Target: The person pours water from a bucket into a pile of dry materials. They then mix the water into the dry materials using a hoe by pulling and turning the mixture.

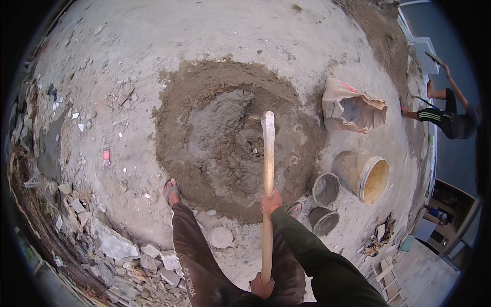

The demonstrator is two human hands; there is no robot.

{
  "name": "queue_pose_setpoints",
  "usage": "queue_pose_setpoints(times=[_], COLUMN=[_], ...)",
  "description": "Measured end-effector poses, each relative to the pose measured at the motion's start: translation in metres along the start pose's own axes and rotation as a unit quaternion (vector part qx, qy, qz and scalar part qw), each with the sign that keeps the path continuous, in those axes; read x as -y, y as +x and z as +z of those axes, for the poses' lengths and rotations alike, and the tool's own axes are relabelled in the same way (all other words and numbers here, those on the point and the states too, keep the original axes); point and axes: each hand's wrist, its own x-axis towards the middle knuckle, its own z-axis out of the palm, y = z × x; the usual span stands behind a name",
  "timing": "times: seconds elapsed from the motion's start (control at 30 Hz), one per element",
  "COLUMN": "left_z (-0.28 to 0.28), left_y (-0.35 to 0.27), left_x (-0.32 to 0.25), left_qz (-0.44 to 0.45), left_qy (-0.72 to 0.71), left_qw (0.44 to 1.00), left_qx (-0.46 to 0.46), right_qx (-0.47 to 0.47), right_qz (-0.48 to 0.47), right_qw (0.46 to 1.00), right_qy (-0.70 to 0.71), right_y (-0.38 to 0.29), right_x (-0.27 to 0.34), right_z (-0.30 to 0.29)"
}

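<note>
My right hand (271, 201), in a dark green sleeve, grips the middle of a long wooden tool handle (268, 165). Lower down, close to my body, my left hand (262, 286) is closed around the same handle near its end. The handle's pale far end stands over a round heap of wet mortar (218, 126); it looks like a hoe, but its blade cannot be made out clearly. Damp brown sand (176, 92) rings the grey mix. My feet in sandals stand apart at the heap's near edge, the left foot (172, 191) in plain sight.
An open paper cement sack (333, 103) stands right of the heap. Below it are a large bucket (349, 169) lying on its side and two smaller buckets (320, 184). Broken concrete rubble (113, 238) lies at lower left. Another person (447, 115) is at the far right.
</note>
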Motion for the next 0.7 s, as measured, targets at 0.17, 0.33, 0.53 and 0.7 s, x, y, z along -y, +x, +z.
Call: queue_pose_setpoints(times=[0.17, 0.33, 0.53, 0.7], left_z=[-0.005, 0.01, 0.029, 0.014], left_y=[0.071, 0.132, 0.014, -0.034], left_x=[-0.044, -0.062, -0.029, -0.038], left_qz=[0.08, 0.146, -0.179, -0.032], left_qy=[-0.003, -0.142, -0.234, -0.041], left_qw=[0.995, 0.978, 0.945, 0.992], left_qx=[-0.063, -0.048, 0.139, 0.113], right_qx=[-0.027, -0.035, 0.056, -0.008], right_qz=[-0.12, -0.167, -0.018, -0.001], right_qw=[0.992, 0.973, 0.966, 0.998], right_qy=[0.009, -0.157, -0.252, -0.06], right_y=[0.014, 0.064, 0.003, -0.02], right_x=[0.104, 0.166, 0.028, -0.027], right_z=[-0.021, 0.012, 0.014, -0.044])
